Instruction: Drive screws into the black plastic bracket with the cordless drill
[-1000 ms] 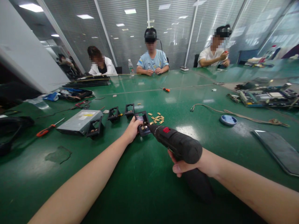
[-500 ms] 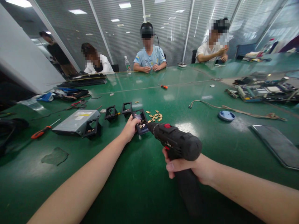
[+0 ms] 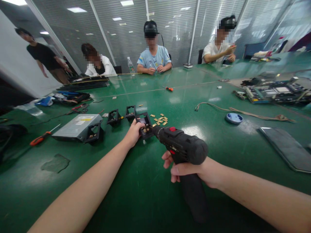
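My right hand [image 3: 187, 171] is wrapped round the grip of a black cordless drill [image 3: 181, 142] with red buttons; its index finger is lifted off the grip. The drill's chuck points left, right at the side of a black plastic frame [image 3: 146, 135]. Its tip is too small to make out. My left hand [image 3: 135, 131] grips that frame by its left edge, with the thumb over the inside, where small brass parts show. Behind the drill's front lie several small brass plates [image 3: 160, 119]. Similar black frames [image 3: 114, 117] stand to the left of my left hand.
Left are a silver disc drive [image 3: 76, 124], an orange screwdriver [image 3: 40, 139] and a dark scrap [image 3: 56, 163]. Right are a blue round lid [image 3: 234, 118], a phone [image 3: 285, 147], cables [image 3: 255, 114] and circuit boards [image 3: 279, 90]. Several people sit across the green table [image 3: 136, 194]; another stands far left.
My right index finger has lifted off the drill's trigger area. The drill and frame stay together. The standing person at the far left has moved left, and the view has shifted slightly.
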`<state>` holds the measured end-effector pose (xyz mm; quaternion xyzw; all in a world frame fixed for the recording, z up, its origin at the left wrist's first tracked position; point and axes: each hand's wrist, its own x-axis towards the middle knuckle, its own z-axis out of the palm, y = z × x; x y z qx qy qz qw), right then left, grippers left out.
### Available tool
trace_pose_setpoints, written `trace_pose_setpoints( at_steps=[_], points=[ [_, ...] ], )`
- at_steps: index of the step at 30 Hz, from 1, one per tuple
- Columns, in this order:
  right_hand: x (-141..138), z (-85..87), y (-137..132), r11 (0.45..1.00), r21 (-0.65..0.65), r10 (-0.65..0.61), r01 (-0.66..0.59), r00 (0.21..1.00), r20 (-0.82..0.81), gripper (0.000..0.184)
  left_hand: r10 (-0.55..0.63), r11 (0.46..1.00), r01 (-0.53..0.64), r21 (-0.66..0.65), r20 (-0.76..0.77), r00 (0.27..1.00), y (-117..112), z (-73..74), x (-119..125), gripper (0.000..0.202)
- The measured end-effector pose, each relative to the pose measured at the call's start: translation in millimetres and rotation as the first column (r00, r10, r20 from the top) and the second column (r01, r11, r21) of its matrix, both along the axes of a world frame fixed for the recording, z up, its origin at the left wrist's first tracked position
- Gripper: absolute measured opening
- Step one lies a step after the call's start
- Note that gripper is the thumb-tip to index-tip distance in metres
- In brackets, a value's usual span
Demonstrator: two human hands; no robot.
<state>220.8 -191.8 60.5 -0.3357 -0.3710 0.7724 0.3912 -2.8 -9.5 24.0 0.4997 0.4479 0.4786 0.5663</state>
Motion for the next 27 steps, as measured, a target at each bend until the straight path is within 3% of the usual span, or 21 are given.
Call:
trace_pose_setpoints(
  at_steps=[6, 16, 27],
  points=[
    [0.9, 4.1, -1.3, 0.998, 0.059, 0.019, -0.019, 1.0, -0.001, 0.063, 0.031, 0.998, -0.03, -0.049, 0.014, 0.999, -1.1, 2.6, 1.4, 0.045],
    [-2.4, 3.7, -0.9, 1.0, 0.019, -0.003, 0.003, 1.0, -0.018, 0.046, 0.04, 0.998, -0.039, -0.054, 0.014, 0.999, -0.4, 1.3, 0.7, 0.045],
    [-4.3, 4.6, -3.0, 0.999, 0.035, -0.014, 0.014, 1.0, -0.002, 0.047, 0.043, 0.998, -0.042, -0.044, 0.022, 0.999, 0.1, 1.0, 2.1, 0.042]
  ],
)
